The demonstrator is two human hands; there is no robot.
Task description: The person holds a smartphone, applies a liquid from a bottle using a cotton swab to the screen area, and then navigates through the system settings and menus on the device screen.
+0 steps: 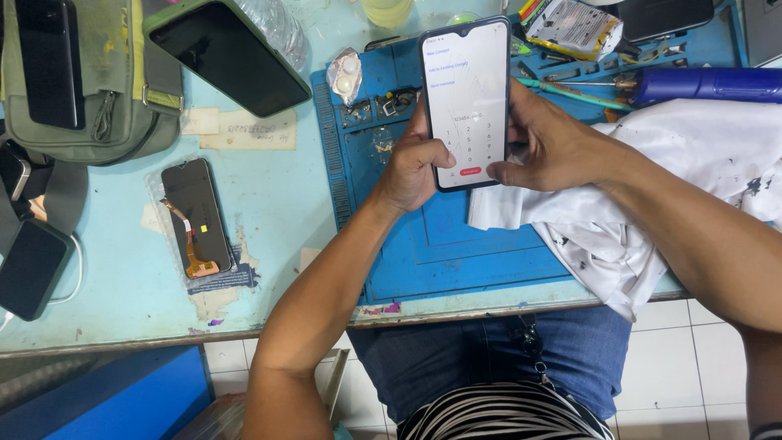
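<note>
Both hands, left hand (411,167) and right hand (547,147), are gripping the black-framed smartphone with a lit, cracked white screen (467,98) above the blue rubber repair mat (456,244) on the worktop; the thumbs are best pressing lightly.

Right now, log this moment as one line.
left hand: grips lit cracked black smartphone | right hand: steadies its edge, thumb by screen | under: blue rubber work mat | beside: white stained cloth
</note>
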